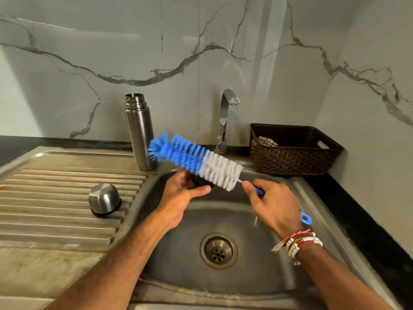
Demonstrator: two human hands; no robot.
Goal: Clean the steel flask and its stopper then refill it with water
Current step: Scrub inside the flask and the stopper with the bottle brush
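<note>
The steel flask stands upright and uncapped at the back of the draining board, left of the basin. Its steel cup lid sits upside down on the ribbed drainer. Over the basin, my left hand grips a small black stopper, mostly hidden by fingers and bristles. My right hand holds the blue handle of a bottle brush with blue and white bristles. The bristles lie across the top of the stopper.
The steel sink has a round drain at its centre. A chrome tap rises behind the basin, no water running. A brown woven basket with a cloth inside stands at the back right on the black counter.
</note>
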